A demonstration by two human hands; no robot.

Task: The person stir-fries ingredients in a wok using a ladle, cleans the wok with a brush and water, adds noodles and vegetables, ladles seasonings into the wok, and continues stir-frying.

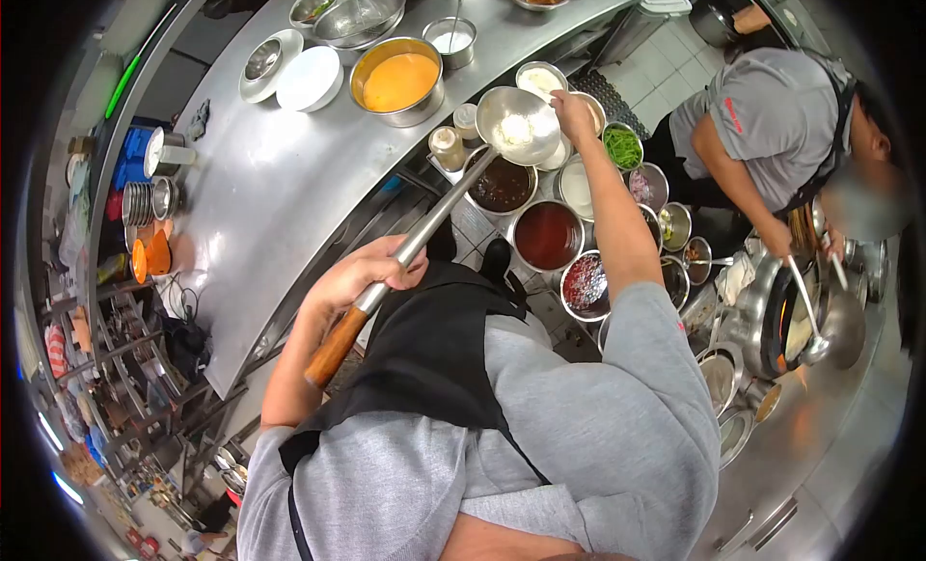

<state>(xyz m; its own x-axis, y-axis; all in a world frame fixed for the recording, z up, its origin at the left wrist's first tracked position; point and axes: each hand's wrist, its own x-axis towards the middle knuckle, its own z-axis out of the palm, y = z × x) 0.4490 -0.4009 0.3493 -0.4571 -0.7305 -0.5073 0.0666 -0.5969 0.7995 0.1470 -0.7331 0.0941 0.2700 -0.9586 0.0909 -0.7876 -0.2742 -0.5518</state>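
My left hand is wrapped around the metal shaft of a large ladle, just above its wooden grip. The ladle's wide bowl reaches out over the sauce pots, with a white heap in it that looks like powder. My right hand is at the far rim of the ladle bowl, fingers drawn together; what they hold, if anything, is hidden. Beside it stands a round container of white powder. Below the ladle bowl sit a pot of dark brown sauce and a pot of red sauce.
A steel counter on the left bears a pot of orange liquid, white plates and bowls. Chopped greens are among the containers at right. Another person works with a ladle at a wok over flame.
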